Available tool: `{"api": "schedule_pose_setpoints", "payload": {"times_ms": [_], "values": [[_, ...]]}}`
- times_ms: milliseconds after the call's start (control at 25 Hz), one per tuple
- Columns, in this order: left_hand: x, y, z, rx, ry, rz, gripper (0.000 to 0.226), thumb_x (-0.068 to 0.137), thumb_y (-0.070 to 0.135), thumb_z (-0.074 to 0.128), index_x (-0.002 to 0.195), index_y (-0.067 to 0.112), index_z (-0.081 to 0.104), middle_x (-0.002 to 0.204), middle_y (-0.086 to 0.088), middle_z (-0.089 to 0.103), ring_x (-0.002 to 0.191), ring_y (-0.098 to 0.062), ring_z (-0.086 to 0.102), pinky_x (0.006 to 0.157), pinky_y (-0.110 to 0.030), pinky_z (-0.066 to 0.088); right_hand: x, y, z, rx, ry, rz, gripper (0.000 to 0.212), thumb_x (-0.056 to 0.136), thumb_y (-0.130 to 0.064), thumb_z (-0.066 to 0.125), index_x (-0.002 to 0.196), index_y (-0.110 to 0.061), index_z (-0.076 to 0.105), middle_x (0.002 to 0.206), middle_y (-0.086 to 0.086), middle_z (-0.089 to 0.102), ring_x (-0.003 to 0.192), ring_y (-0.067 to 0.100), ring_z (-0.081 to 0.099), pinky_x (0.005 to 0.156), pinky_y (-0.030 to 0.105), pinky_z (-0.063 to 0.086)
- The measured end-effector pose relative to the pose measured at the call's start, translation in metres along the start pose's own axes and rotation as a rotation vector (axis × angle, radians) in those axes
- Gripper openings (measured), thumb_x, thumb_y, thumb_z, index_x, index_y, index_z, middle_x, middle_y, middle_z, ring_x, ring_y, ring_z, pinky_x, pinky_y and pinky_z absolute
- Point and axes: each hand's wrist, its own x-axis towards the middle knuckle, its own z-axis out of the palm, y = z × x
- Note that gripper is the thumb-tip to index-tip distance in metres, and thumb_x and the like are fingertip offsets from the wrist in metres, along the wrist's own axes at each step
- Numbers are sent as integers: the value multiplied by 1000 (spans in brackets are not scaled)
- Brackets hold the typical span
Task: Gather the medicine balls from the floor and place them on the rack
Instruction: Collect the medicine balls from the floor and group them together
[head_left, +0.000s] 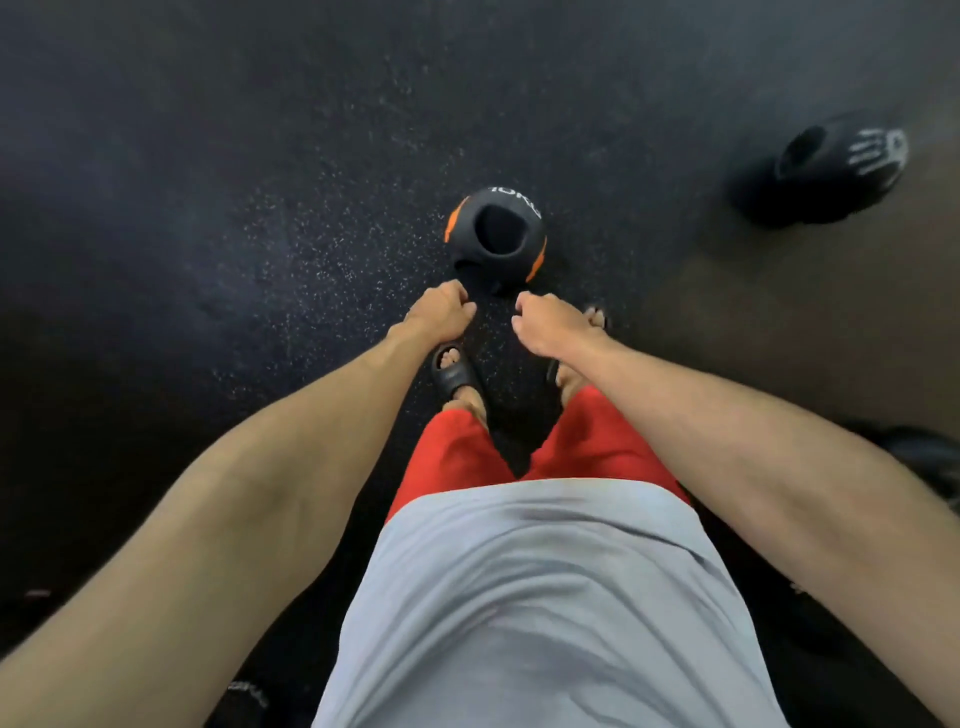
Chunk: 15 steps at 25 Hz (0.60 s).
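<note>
Medicine ball with orange panels (493, 239) lies on the speckled black floor (260, 182) at 12 o'clock from the person's feet, just beyond both hands.

Nearest the camera, a grey shirt (545, 597) and red shorts (457, 457) hide most of the legs. At 7 o'clock, at the bottom edge, a dark object with pale lettering (247, 693) is cut off and too dim to name. At 3 o'clock a dark rounded shape (924, 457) runs out of the picture; I cannot tell what it is.

Two black slides are worn: the left slide (454, 371) shows plainly, while the right slide (597, 317) is largely covered by the right forearm.

Two bare hands reach down side by side. The left hand (441, 317) has its fingers curled in, knuckles at the ball's near edge; whether they touch it cannot be told. The right hand (545, 327) is also curled, fingertips tucked under and out of sight, and it holds nothing visible.

Blurred white lettering crosses the top of the orange-panelled ball. Farther off, at 2 o'clock and well apart from it, a black medicine ball with a white hand print (831, 166) rests on the floor. That makes two balls clearly seen.
</note>
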Motion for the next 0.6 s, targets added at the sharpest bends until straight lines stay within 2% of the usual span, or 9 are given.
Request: {"api": "schedule_pose_setpoints", "payload": {"times_ms": [120, 240, 320, 400, 520, 600], "values": [[33, 10, -6, -143, 47, -101, 35, 95, 33, 54, 123, 14, 61, 127, -15, 64, 119, -35, 59, 101, -43, 47, 49, 6, -44, -151, -30, -56, 35, 103, -28, 42, 128, -8, 55, 128, 19, 62, 118, 40, 59, 86, 39, 41], [73, 26, -1, -285, 72, -256, 35, 94, 32, 53, 123, 13, 61, 126, -16, 64, 117, -36, 60, 99, -41, 48, 107, 17, -86, -287, -113, -136, 32, 101, -29, 44, 122, -9, 58, 126, 19, 64, 118, 36, 60, 95, 40, 42], [99, 38, 10, -405, 92, -392, 36, 93, 33, 53, 122, 14, 61, 128, -16, 64, 119, -35, 59, 100, -40, 47, 152, 28, -103, -357, -190, -215, 29, 97, -38, 43, 111, -17, 58, 118, 16, 66, 116, 37, 62, 99, 44, 45], [129, 58, 23, -535, 96, -497, 35, 93, 34, 54, 122, 16, 62, 128, -14, 64, 120, -34, 59, 101, -40, 47, 196, 40, -121, -455, -254, -287, 26, 91, -42, 41, 100, -22, 54, 112, 16, 67, 111, 38, 64, 96, 50, 50], [170, 86, 35, -710, 111, -608, 35, 94, 33, 55, 124, 18, 62, 129, -11, 64, 121, -32, 58, 101, -39, 47, 252, 51, -137, -598, -311, -384, 29, 97, -27, 45, 115, -6, 56, 118, 25, 64, 114, 43, 59, 93, 46, 48], [207, 91, 55, -802, 153, -661, 34, 95, 31, 54, 126, 20, 59, 131, -10, 62, 123, -32, 56, 101, -39, 45, 299, 61, -132, -666, -328, -439, 31, 98, -23, 45, 120, -3, 54, 119, 27, 62, 116, 45, 56, 96, 49, 46]]}}
